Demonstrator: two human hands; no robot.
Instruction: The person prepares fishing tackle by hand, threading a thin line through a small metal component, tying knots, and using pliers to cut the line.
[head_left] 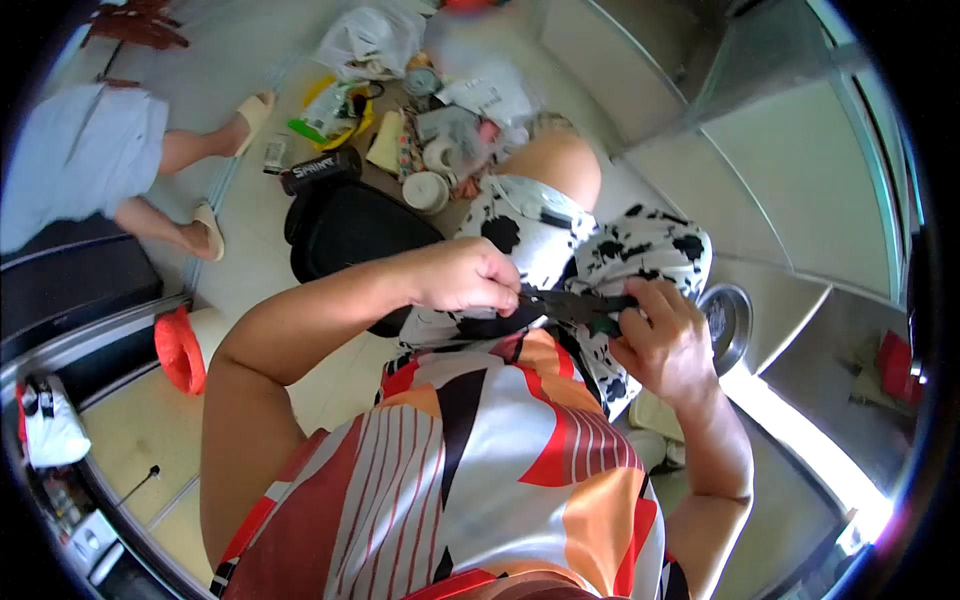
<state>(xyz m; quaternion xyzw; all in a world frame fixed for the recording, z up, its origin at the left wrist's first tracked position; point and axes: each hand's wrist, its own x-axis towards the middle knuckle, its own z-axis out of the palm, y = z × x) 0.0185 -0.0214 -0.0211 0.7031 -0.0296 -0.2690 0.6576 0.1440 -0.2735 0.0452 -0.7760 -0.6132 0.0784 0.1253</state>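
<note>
My right hand [665, 335] is wrapped round the handles of dark pliers [568, 305], held over my lap with the jaws pointing left. At the tip of those jaws is my left hand [470, 280], its thumb and fingers pinched together. What it pinches is too small and dark to make out. Beneath both hands are my black-and-white patterned shorts [640, 250]. A black rounded object [360, 235] like a seat or case lies on the floor by my left forearm.
Ahead on the floor lie plastic bags [372, 42], a white roll [440, 155], a round white container [426, 192] and a black cylinder [320, 170]. Another person's slippered foot [250, 120] is at the left. A metal bowl [727, 325] sits right, near cabinets [800, 170].
</note>
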